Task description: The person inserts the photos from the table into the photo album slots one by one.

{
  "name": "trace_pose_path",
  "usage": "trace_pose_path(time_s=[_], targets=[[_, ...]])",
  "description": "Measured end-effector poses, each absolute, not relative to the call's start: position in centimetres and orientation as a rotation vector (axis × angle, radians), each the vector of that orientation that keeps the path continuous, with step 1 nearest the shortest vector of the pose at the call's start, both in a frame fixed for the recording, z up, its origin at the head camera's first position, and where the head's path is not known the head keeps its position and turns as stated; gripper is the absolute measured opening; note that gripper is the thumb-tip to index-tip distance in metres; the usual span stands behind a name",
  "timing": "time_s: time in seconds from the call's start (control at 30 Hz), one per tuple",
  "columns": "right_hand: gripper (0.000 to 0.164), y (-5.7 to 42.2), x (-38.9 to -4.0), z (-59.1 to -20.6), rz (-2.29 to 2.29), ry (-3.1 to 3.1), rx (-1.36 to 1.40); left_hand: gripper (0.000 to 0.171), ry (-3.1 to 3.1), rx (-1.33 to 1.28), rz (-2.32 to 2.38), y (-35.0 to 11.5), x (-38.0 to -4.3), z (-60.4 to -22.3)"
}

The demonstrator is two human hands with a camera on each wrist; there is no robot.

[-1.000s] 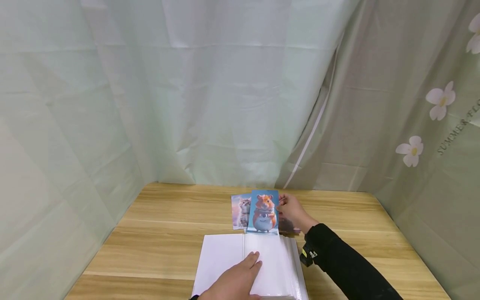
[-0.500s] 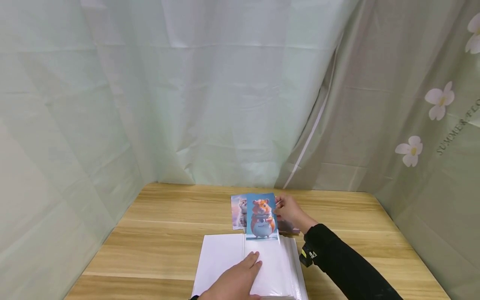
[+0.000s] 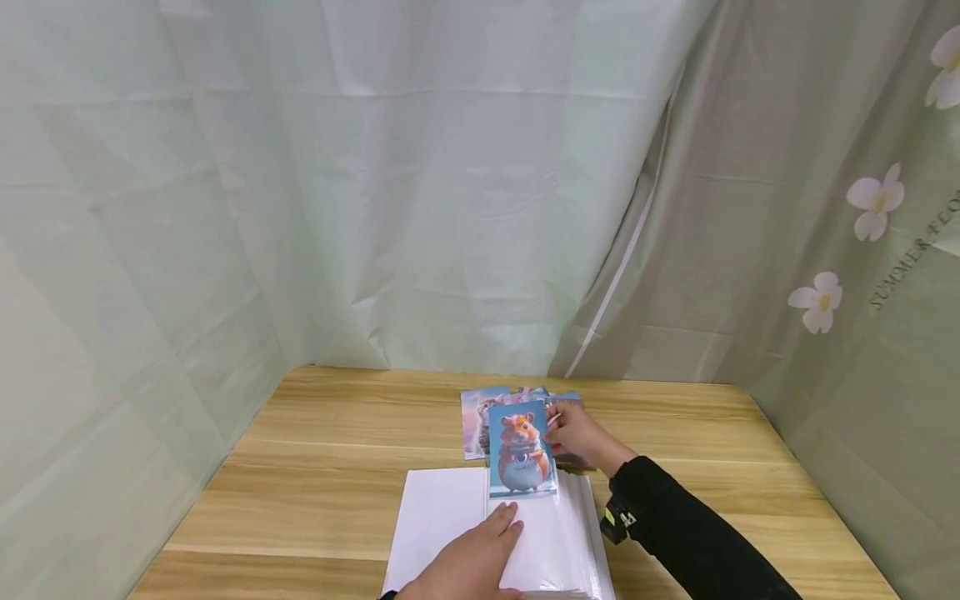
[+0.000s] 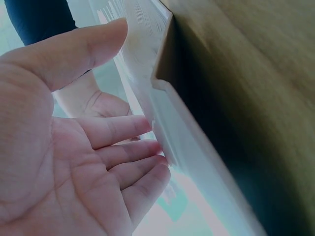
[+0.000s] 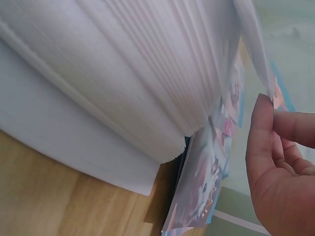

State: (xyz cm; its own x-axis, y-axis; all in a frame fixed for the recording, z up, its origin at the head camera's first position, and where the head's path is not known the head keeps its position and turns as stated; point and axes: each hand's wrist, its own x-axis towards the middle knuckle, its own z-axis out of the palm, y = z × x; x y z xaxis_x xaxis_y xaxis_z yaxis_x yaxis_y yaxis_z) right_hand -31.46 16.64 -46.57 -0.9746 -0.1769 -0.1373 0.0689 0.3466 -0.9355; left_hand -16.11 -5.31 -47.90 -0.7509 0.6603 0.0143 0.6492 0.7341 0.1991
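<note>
A white photo album (image 3: 441, 504) lies spread on the wooden table, its thick block of pages (image 5: 128, 73) fanned out in the right wrist view. My right hand (image 3: 587, 437) pinches the right edge of a blue picture card (image 3: 522, 458) with an orange hamster on it. The lower part of the card overlaps the top of the album's clear-sleeved right page. My left hand (image 3: 468, 557) rests on the album near its spine, fingers extended; in the left wrist view its fingertips (image 4: 160, 160) touch the page.
Behind the album lie several more picture cards, among them a kitten card (image 3: 476, 423), partly covered by the hamster card. Wooden tabletop (image 3: 330, 467) extends to both sides. A pale curtain (image 3: 450, 208) hangs behind the table's back edge.
My right hand has drawn the hamster card down toward me and slightly left, farther over the album page. More of the cards behind it now show. The left hand has stayed in place.
</note>
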Motion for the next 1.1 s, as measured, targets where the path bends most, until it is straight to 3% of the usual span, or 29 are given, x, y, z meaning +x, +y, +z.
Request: trace_pose_path(time_s=[0.83, 1.1], targets=[[0.019, 17.5, -30.4, -48.2, -1.581, 2.390, -0.086, 0.079, 2.869, 1.066, 0.300, -5.3, -16.1, -47.9], [0.009, 16.8, -30.8, -48.4, -1.461, 2.506, -0.042, 0.080, 2.873, 1.065, 0.288, -5.3, -16.1, -47.8]])
